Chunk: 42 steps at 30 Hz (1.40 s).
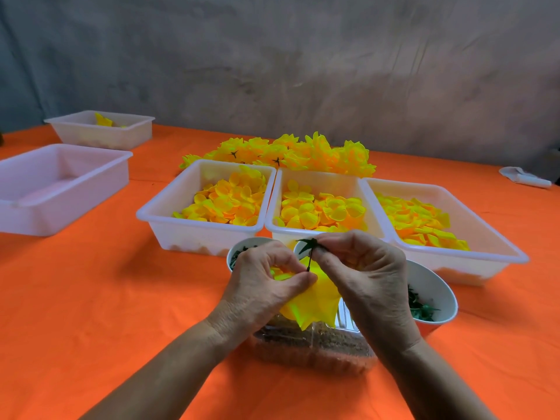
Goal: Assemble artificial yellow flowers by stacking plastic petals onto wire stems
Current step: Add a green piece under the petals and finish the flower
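My left hand (266, 280) pinches a stack of yellow petals (315, 301) at its centre, just above a clear box. My right hand (363, 274) pinches a dark green stem (309, 253) with a star-shaped calyx at its top; the stem's lower end meets the petals between my fingertips. Three white bins of loose yellow petals stand behind my hands: left (169, 219), middle (275, 207) and right (485, 237). A pile of finished yellow flowers (291, 153) lies behind the bins.
Two white cups with green parts flank my hands, one on the left (239, 250) and one on the right (439, 286). A clear plastic box (303, 350) sits under my hands. An empty white bin (60, 189) and another bin (100, 128) stand far left on the orange tablecloth (121, 298).
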Motion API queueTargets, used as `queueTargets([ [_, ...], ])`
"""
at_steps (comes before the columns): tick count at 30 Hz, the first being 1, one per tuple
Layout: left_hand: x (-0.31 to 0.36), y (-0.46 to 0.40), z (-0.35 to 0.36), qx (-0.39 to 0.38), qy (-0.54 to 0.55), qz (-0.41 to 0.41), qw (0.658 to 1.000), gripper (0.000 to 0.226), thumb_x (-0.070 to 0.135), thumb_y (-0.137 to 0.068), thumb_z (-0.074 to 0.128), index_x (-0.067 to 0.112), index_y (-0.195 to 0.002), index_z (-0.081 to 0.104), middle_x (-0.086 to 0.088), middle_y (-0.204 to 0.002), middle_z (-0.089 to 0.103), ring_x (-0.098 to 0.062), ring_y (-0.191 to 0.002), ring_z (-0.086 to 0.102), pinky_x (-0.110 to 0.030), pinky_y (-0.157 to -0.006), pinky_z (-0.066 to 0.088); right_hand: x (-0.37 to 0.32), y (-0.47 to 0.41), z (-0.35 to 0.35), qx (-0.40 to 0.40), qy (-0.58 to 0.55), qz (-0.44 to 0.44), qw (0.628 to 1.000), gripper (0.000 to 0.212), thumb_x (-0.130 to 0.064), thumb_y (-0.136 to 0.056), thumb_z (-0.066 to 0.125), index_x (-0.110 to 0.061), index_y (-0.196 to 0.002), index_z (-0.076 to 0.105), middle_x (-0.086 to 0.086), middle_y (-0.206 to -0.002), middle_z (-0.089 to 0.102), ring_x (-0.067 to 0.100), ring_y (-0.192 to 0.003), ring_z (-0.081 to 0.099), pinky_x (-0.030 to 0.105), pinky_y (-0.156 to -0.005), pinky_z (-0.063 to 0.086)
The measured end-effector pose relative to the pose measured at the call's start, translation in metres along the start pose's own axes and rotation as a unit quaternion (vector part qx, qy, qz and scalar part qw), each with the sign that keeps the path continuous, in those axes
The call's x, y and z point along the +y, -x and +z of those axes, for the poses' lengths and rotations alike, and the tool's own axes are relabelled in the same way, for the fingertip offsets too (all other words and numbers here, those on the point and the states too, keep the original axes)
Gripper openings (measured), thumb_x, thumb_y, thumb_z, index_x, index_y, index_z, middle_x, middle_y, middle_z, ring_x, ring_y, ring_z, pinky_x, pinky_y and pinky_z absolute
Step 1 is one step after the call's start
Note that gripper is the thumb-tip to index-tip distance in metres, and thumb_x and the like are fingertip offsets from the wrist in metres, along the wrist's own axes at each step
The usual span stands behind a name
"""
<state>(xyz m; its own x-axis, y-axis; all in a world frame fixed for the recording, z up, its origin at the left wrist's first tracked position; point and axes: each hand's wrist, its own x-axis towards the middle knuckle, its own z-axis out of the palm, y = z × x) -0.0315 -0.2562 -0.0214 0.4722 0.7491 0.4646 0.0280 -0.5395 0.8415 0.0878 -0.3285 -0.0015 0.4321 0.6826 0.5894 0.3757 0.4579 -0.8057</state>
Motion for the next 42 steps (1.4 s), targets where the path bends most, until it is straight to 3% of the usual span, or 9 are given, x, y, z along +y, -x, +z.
queueTargets([
  [5, 0.001, 0.0, 0.0, -0.002, -0.002, -0.004, 1.0, 0.023, 0.011, -0.07, 0.082, 0.026, -0.063, 0.065, -0.003, -0.075, 0.065, -0.016, -0.076, 0.062, -0.038, -0.073, 0.048, 0.001, -0.002, 0.001, 0.005, 0.03, -0.025, 0.999, 0.022, 0.006, -0.076, 0.073, -0.016, -0.077, 0.072, -0.002, -0.073, 0.073, 0.013, -0.07, 0.07, 0.024, -0.067, 0.055],
  [10, 0.002, 0.0, -0.001, -0.002, -0.008, -0.005, 1.0, 0.029, 0.011, -0.07, 0.082, 0.031, -0.06, 0.062, 0.011, -0.065, 0.058, -0.003, -0.067, 0.055, -0.028, -0.066, 0.044, 0.0, -0.002, 0.0, -0.004, 0.029, -0.04, 0.999, 0.032, 0.002, -0.077, 0.071, -0.03, -0.082, 0.072, -0.01, -0.078, 0.074, 0.008, -0.073, 0.07, 0.018, -0.068, 0.053],
  [13, 0.002, 0.001, -0.001, 0.0, -0.009, -0.002, 1.0, 0.03, 0.011, -0.069, 0.082, 0.031, -0.06, 0.062, 0.011, -0.065, 0.058, -0.003, -0.067, 0.055, -0.027, -0.066, 0.044, 0.0, -0.001, 0.0, -0.01, 0.026, -0.051, 0.998, 0.026, -0.005, -0.076, 0.07, -0.031, -0.081, 0.073, -0.01, -0.077, 0.074, 0.008, -0.073, 0.07, 0.02, -0.068, 0.052],
  [17, 0.002, 0.0, 0.0, 0.002, -0.01, -0.001, 1.0, 0.028, 0.01, -0.07, 0.082, 0.028, -0.061, 0.063, 0.006, -0.068, 0.061, -0.006, -0.069, 0.058, -0.026, -0.066, 0.046, 0.002, -0.001, -0.001, -0.001, 0.039, -0.069, 0.997, 0.015, -0.007, -0.077, 0.07, -0.021, -0.083, 0.073, -0.004, -0.078, 0.073, 0.014, -0.074, 0.07, 0.027, -0.07, 0.054],
  [19, 0.001, 0.0, 0.0, 0.002, -0.01, 0.003, 1.0, 0.028, 0.009, -0.07, 0.081, 0.028, -0.061, 0.063, 0.011, -0.064, 0.058, -0.001, -0.065, 0.055, -0.016, -0.065, 0.042, 0.001, -0.001, -0.001, -0.008, 0.07, -0.097, 0.993, 0.01, -0.007, -0.078, 0.069, -0.013, -0.084, 0.073, -0.001, -0.08, 0.073, 0.011, -0.076, 0.069, 0.023, -0.07, 0.053],
  [22, 0.0, 0.001, 0.0, -0.002, -0.01, 0.005, 1.0, 0.025, 0.009, -0.07, 0.081, 0.026, -0.062, 0.064, 0.011, -0.065, 0.058, -0.002, -0.066, 0.055, -0.014, -0.066, 0.04, -0.001, 0.0, -0.002, -0.008, 0.126, -0.165, 0.978, 0.007, -0.003, -0.078, 0.068, -0.006, -0.083, 0.072, 0.0, -0.082, 0.071, 0.007, -0.078, 0.067, 0.018, -0.07, 0.052],
  [30, -0.001, 0.001, 0.0, 0.0, -0.013, 0.007, 1.0, 0.02, 0.011, -0.07, 0.081, 0.023, -0.064, 0.066, 0.006, -0.071, 0.061, -0.009, -0.071, 0.058, -0.016, -0.068, 0.043, 0.003, 0.0, -0.007, -0.028, 0.218, -0.279, 0.935, 0.011, -0.001, -0.085, 0.062, 0.002, -0.082, 0.071, 0.013, -0.09, 0.069, 0.023, -0.081, 0.068, 0.037, -0.064, 0.055],
  [42, 0.0, 0.001, -0.001, -0.004, -0.017, -0.003, 1.0, 0.022, 0.013, -0.07, 0.081, 0.026, -0.063, 0.065, 0.014, -0.067, 0.058, -0.001, -0.068, 0.055, -0.014, -0.067, 0.042, 0.011, 0.003, -0.001, 0.033, 0.184, -0.232, 0.954, 0.009, -0.002, -0.081, 0.066, -0.004, -0.086, 0.073, 0.003, -0.087, 0.072, 0.013, -0.082, 0.069, 0.036, -0.069, 0.056],
])
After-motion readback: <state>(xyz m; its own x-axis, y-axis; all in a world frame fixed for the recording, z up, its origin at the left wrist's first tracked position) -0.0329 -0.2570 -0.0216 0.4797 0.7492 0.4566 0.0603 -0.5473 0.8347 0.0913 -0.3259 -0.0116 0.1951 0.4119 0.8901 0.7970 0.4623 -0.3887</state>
